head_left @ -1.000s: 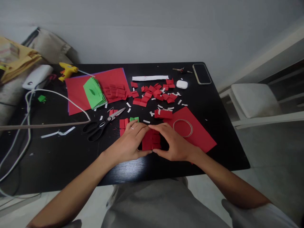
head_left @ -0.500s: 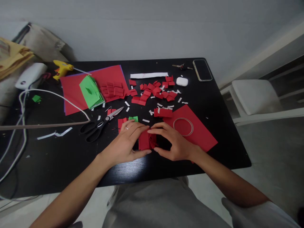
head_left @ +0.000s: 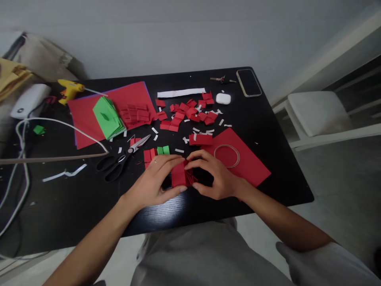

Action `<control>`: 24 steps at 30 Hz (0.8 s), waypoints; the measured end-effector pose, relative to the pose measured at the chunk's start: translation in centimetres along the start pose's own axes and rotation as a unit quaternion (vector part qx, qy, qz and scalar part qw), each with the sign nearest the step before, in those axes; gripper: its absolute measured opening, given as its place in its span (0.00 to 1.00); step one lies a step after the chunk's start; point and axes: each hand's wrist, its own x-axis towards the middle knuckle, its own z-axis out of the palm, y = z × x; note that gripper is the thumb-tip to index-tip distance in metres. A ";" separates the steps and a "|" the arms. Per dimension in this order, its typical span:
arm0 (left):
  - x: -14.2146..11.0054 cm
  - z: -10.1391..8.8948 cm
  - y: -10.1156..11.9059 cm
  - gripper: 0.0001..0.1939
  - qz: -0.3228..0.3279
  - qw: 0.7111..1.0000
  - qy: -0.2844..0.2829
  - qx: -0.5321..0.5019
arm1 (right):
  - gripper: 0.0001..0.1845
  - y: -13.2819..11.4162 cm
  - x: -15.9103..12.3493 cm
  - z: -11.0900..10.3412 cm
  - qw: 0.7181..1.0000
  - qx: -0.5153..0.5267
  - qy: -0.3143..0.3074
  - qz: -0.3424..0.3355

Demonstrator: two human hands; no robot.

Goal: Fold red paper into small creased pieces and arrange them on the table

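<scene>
Both my hands meet at the front middle of the black table (head_left: 71, 206). My left hand (head_left: 156, 178) and my right hand (head_left: 212, 176) pinch a small bundle of folded red paper pieces (head_left: 180, 174) between fingers and thumbs, pressing it together from both sides. Just behind my left hand lie a few red and green paper bits (head_left: 156, 152). Black-handled scissors (head_left: 119, 159) rest to the left of them.
Scattered red pieces and white scraps (head_left: 190, 113) cover the table's middle. A red sheet with a wire ring (head_left: 230, 155) lies right of my hands. Further back lie a larger red sheet with green papers (head_left: 107, 117), a yellow glue gun (head_left: 70, 89), a phone (head_left: 248, 82), an earbud case (head_left: 223, 98) and cables at left.
The red pieces, spread flat under my fingers a second ago, are now squeezed into a narrower bundle. My hands have drawn closer together; the view shifted slightly.
</scene>
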 end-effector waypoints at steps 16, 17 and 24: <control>0.3 0.0 0.2 0.26 0.024 0.999 -0.008 0.024 | 0.21 0.0 0.0 -0.3 0.999 0.030 0.010 0.014; 0.4 0.1 0.3 0.28 0.024 0.999 -0.006 0.026 | 0.21 -0.1 0.0 -0.3 1.000 0.018 0.005 0.010; -0.6 -2.4 -0.5 0.32 -0.044 0.995 0.034 0.080 | 0.27 -0.4 -0.3 0.5 0.991 -0.122 -0.052 -0.012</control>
